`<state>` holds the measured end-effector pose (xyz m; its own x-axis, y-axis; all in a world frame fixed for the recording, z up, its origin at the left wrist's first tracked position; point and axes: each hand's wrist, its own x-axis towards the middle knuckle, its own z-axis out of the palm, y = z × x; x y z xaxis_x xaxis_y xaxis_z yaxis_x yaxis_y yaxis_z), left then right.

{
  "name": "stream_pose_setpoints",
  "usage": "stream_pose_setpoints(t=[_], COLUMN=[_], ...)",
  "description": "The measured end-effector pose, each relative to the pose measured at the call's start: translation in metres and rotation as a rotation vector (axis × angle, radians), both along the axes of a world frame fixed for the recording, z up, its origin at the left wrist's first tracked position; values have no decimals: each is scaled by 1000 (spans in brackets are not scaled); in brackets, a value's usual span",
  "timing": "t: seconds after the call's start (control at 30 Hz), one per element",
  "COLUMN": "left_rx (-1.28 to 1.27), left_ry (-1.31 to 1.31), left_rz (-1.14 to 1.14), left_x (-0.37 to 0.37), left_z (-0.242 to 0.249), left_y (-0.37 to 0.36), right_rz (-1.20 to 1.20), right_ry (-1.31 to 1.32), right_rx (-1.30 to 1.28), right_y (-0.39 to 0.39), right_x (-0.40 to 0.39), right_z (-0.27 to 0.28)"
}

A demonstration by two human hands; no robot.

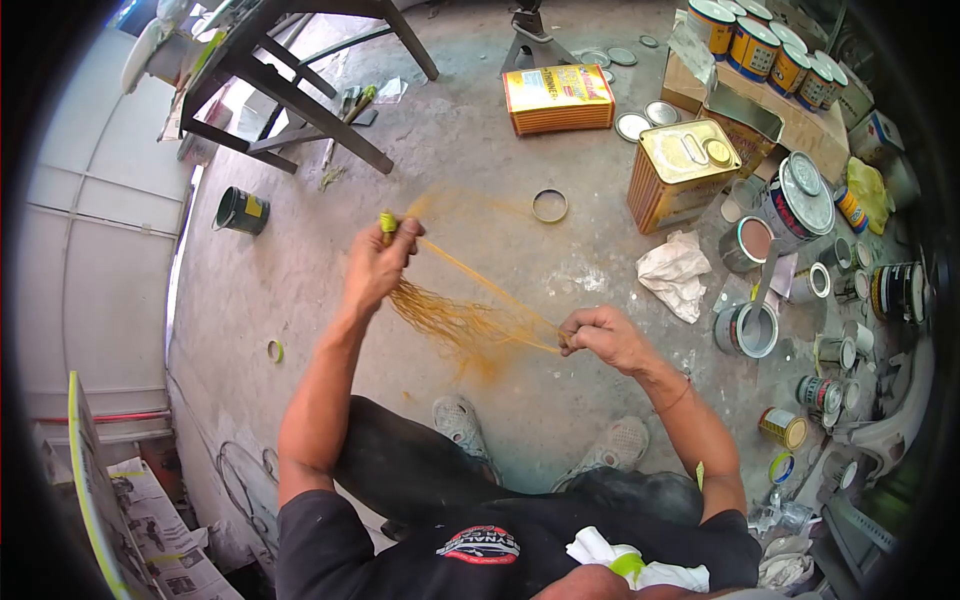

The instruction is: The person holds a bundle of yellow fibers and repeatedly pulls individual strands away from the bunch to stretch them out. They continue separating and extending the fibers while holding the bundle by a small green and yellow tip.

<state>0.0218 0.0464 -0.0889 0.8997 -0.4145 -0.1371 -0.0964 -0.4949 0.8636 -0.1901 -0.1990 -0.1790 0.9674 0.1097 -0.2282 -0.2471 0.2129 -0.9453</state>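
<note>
Orange strands, bundled in tight left grip, some taut to pinched right grip

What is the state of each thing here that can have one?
Golden stringy fibre bundle: loose, partly stretched between grips.
Bare left-hand grip: closed on bundle.
Bare right-hand grip: closed on strands.
Gold rectangular metal can: upright.
Orange rectangular tin: lying flat.
White cloth: crumpled.
Grey round paint can: open, stick inside.

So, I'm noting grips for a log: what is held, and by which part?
A bundle of orange strands: the left hand grips it just below its bright yellow top; the right hand pinches the far end of some taut strands.
</note>
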Motion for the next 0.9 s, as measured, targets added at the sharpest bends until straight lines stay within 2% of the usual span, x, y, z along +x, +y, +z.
stream_pose_setpoints(t=[0.17,0.23,0.27,0.33,0.4,0.47,0.5,0.57,0.6,0.67,0.73,0.8,0.9], left_rx=[28,-28,-28,-178,-199,-215,-181,-94,-145,-107,-54,-23,39], left_ry=[-74,-125,-136,-170,-242,-278,-162,68,131,258,331,366,442], left_rz=[154,427,430,590,643,714,590,362,291,108,-11,-60,-153], left_x=[37,65,70,75,78,79,69,39,21,0,-24,-42,-59], left_z=[1,-13,-12,-4,13,18,22,21,16,2,1,2,-3], left_y=[36,70,81,99,104,111,102,67,43,10,-20,-38,-44], right_rz=[58,119,121,280,219,146,147,92,2,-222,-261,-127,-231], right_ry=[3,-85,-96,-66,58,551,542,206,102,-267,-415,-400,-442], right_rx=[-121,0,2,-113,-283,-654,-657,-1161,-1089,-862,-651,-487,-540], right_y=[-35,-51,-61,-83,-114,-140,-138,-128,-109,-69,-32,-8,20], right_x=[-7,-18,-23,-36,-53,-66,-64,-68,-51,-23,-4,11,22], right_z=[-17,-20,-21,-27,-41,-59,-59,-62,-27,4,35,55,52])
